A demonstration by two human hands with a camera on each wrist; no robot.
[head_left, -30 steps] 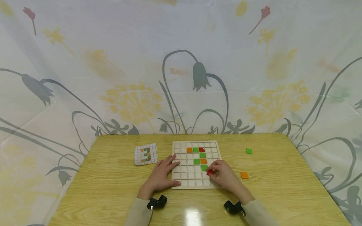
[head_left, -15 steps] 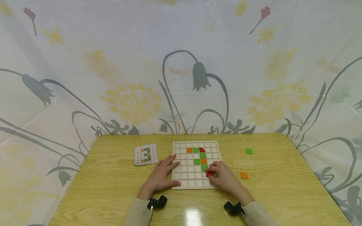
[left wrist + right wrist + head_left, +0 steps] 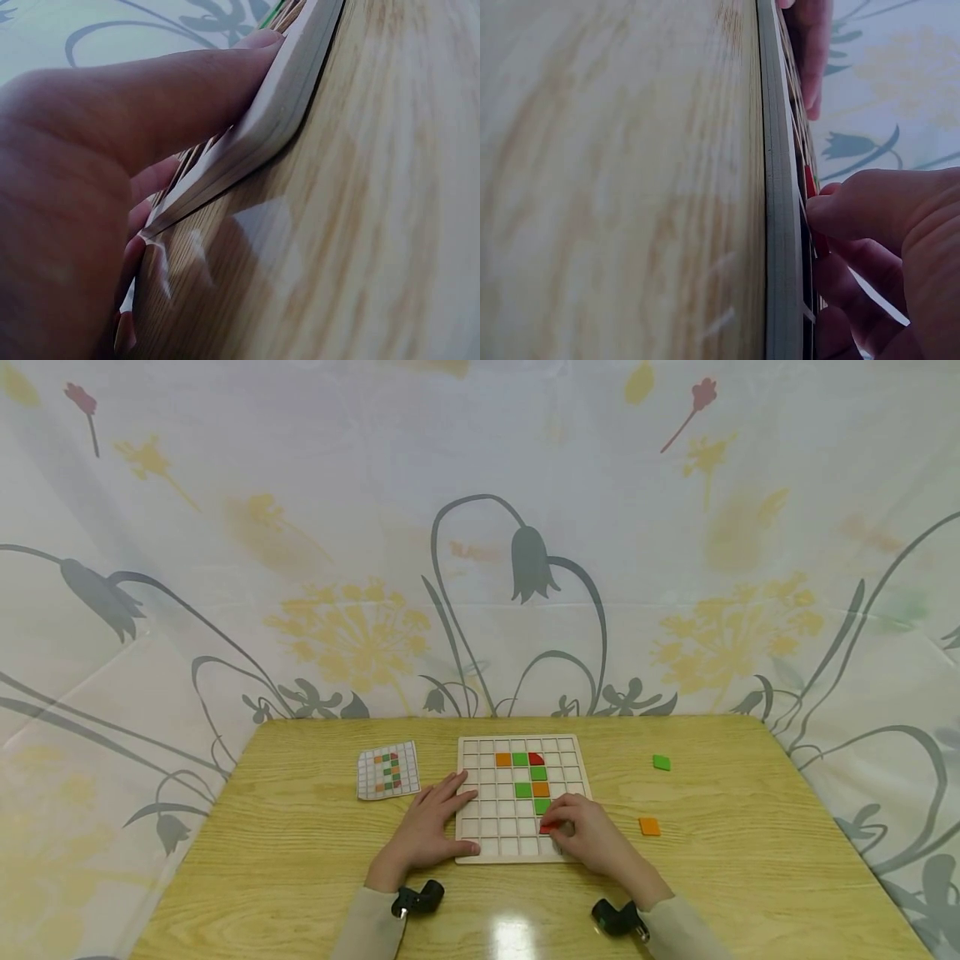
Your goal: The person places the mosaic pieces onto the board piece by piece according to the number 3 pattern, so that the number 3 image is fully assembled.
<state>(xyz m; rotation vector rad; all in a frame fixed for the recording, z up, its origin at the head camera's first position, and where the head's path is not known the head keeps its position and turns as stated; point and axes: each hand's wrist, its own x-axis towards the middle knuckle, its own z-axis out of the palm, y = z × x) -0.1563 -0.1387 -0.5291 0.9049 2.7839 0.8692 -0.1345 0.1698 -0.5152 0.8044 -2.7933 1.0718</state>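
A pale wooden grid board (image 3: 491, 827) lies on the table, with orange, green and red tiles in some of its squares. My left hand (image 3: 426, 831) rests along the board's left edge, fingers spread; in the left wrist view its thumb (image 3: 202, 90) lies over the rim. At the lower right of the grid, my right hand (image 3: 592, 837) pinches a red tile (image 3: 547, 829) between thumb and fingers. This tile sits at a square just below a green tile (image 3: 542, 807), partly covered by the fingertips. The right wrist view has the red tile (image 3: 810, 181) low at the board's surface.
A pattern card (image 3: 387, 770) with a small coloured grid lies left of the board. To the right are a loose green tile (image 3: 661, 762) and a loose orange tile (image 3: 649, 827). A flowered curtain (image 3: 480, 568) hangs behind the table's far edge.
My right hand has shifted slightly left and down with the red tile, which now lies flatter against a grid square. The left hand has stayed in place.
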